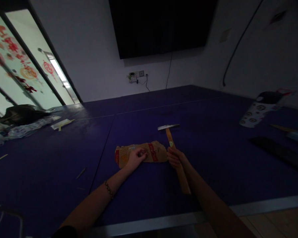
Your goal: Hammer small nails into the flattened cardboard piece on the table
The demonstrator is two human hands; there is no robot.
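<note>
A flattened brown cardboard piece (159,152) with red bands lies on the blue-purple table (139,195). My left hand (137,156) rests on its middle, fingers curled together; whatever they pinch is too small and dark to make out. To the right, my right hand (175,158) is wrapped round the wooden handle of a hammer (171,137). Its thin metal head points away from me, beyond the cardboard's right end, and the handle's butt reaches back toward my forearm.
At the right are a patterned cylindrical container (254,114) and a long dark object (278,152). A dark bag (23,114) and a pale packet (61,124) sit at the left. The table's pale front edge (149,224) runs below my forearms.
</note>
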